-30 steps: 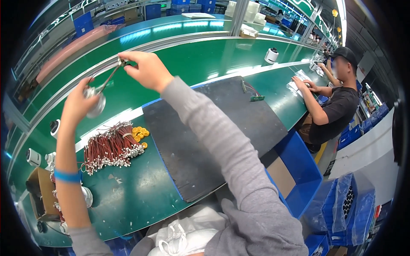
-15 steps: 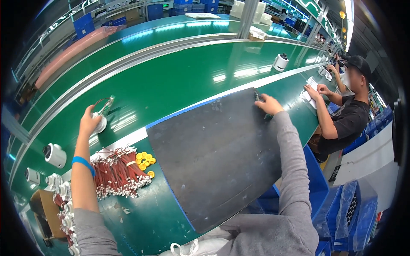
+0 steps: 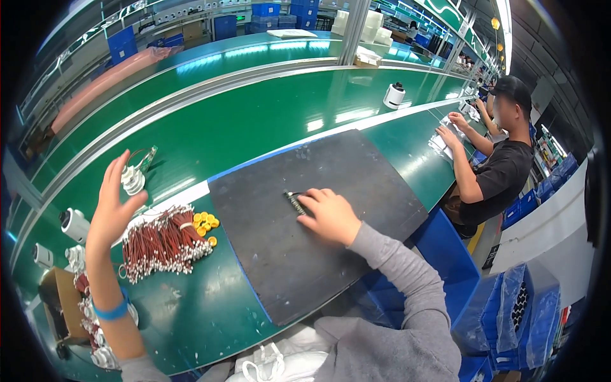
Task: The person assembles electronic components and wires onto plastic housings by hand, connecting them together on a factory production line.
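Two hands (image 3: 328,215), ridged tool (image 3: 294,202), matte mat (image 3: 356,172)

Green belt (image 3: 254,121), black mat (image 3: 331,210), red-brown wires (image 3: 159,242), yellow caps (image 3: 205,223)

The person wears a grey long-sleeved top; its right sleeve (image 3: 398,274) runs down to the wrist, softly creased, ending in a plain cuff just behind the right hand (image 3: 329,215). The left forearm is bare, the sleeve sitting up near the elbow. A thin blue band (image 3: 109,312) circles the left forearm, well below the left hand (image 3: 116,207).
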Action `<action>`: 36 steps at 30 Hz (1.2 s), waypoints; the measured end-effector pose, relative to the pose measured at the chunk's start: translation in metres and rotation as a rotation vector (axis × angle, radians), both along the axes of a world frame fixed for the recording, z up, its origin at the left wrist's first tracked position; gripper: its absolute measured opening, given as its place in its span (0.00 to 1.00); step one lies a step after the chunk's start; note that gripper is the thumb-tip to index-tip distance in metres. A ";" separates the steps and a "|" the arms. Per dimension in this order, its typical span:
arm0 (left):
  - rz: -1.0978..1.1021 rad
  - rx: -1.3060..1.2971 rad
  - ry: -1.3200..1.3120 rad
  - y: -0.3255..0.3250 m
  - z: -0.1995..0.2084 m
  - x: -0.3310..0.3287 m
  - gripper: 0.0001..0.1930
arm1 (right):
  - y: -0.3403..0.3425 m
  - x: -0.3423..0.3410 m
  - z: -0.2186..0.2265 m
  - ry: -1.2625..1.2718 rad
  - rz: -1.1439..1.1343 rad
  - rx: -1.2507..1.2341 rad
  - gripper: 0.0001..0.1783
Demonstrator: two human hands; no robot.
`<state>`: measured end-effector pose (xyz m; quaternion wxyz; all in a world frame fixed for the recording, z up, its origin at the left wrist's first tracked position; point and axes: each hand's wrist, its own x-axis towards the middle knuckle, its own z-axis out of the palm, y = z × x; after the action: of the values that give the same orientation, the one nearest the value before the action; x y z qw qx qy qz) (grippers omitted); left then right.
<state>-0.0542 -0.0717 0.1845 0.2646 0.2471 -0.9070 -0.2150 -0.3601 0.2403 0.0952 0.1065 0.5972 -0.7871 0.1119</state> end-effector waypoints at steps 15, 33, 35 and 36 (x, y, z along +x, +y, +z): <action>0.722 0.315 0.442 0.145 -0.076 0.375 0.23 | -0.028 0.178 0.014 -0.223 0.115 0.147 0.30; 0.274 0.196 0.237 0.152 -0.122 0.282 0.15 | -0.036 0.220 0.029 -0.241 0.204 0.137 0.33; 0.222 0.250 0.229 0.159 -0.126 0.261 0.16 | -0.029 0.211 0.023 -0.269 0.170 0.146 0.33; 0.209 0.234 0.178 0.162 -0.126 0.251 0.16 | -0.024 0.203 0.019 -0.254 0.182 0.139 0.32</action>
<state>0.1967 0.0899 0.0589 0.3341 0.3489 -0.8184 -0.3113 -0.1575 0.2160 0.1139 -0.0462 0.6528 -0.7429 0.1409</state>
